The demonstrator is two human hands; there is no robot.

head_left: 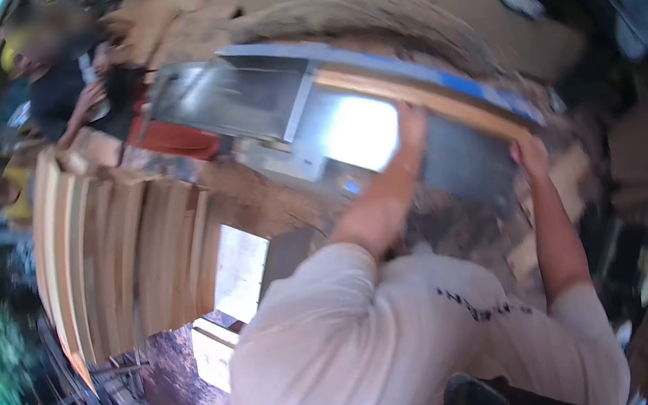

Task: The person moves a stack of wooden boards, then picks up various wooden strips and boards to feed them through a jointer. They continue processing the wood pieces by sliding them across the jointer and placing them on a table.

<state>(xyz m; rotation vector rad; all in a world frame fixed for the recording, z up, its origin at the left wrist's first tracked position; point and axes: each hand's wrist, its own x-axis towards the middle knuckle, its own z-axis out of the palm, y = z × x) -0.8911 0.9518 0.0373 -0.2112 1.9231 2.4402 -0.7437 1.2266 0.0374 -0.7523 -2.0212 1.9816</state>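
A long wooden board lies along the blue-edged metal fence of a flat metal machine table. My left hand reaches across the table and grips the board near its middle; motion blurs the fingers. At the board's near right end, my right hand has its fingers closed around the wood. Bright light glares off the metal beside my left hand. Beyond it, the far table section stretches to the left.
A tall stack of wooden boards stands at left. Another person in a dark top is at the machine's far end, near an orange-red panel. Sawdust is heaped behind the fence. A pale board lies beside the stack.
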